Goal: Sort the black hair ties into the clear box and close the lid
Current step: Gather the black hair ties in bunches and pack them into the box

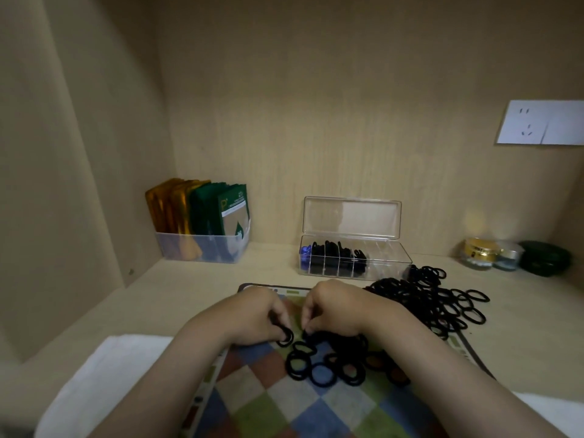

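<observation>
A clear box (388,259) stands at the back with its lid (351,219) raised; black hair ties fill its left compartments, and the right part holds none. A big heap of black hair ties (433,298) lies to the right of my hands, and a smaller cluster (325,363) lies on the checkered mat just below them. My left hand (252,314) pinches a few hair ties (285,337) at its fingertips. My right hand (335,308) has its fingers curled down onto the cluster, gripping ties beneath the palm.
A checkered mat (278,403) covers the desk in front of me. A clear bin of gold and green packets (202,222) stands at the back left. Small jars (480,252) and a dark case (545,258) sit at the back right. A wall socket (540,122) is above them.
</observation>
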A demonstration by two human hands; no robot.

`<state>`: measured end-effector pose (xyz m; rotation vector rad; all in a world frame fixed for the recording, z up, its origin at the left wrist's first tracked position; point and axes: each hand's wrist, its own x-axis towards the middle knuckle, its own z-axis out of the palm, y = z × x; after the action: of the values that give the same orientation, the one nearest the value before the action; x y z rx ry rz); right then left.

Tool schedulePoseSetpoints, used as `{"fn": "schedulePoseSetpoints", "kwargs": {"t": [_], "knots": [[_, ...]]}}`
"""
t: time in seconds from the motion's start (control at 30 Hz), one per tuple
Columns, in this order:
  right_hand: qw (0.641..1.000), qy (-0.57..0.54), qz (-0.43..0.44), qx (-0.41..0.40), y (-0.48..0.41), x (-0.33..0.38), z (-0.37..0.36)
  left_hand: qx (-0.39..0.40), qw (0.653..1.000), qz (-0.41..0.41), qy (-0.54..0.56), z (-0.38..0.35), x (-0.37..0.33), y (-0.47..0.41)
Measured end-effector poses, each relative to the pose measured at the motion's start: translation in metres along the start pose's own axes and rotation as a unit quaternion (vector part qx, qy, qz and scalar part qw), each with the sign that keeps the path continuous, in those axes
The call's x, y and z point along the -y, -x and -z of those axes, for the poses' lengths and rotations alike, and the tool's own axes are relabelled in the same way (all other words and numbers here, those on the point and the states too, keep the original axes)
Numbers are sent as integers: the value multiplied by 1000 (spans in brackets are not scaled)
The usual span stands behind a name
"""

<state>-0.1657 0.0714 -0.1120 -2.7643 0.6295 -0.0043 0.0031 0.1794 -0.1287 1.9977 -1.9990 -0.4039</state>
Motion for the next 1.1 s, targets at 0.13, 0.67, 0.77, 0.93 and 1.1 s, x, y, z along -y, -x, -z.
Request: {"fn": "schedulePoseSetpoints", "kwargs": {"t": [0.13,0.67,0.77,0.93,1.1], "knots": [[999,-20,-5,-40,7,-4,4,-3,999,20,29,-1,2,-2],[999,-15,-14,-36,25,-1,19,62,996,8,67,-3,-28,9],[999,-45,-6,13,36,0,33,56,997,10,43,-5,-28,7],[993,-22,-26,114,50,8,33,52,998,16,31,-7,-29,1],[992,12,-45,121,53,12,22,59,998,21,28,-6,-25,1]]}}
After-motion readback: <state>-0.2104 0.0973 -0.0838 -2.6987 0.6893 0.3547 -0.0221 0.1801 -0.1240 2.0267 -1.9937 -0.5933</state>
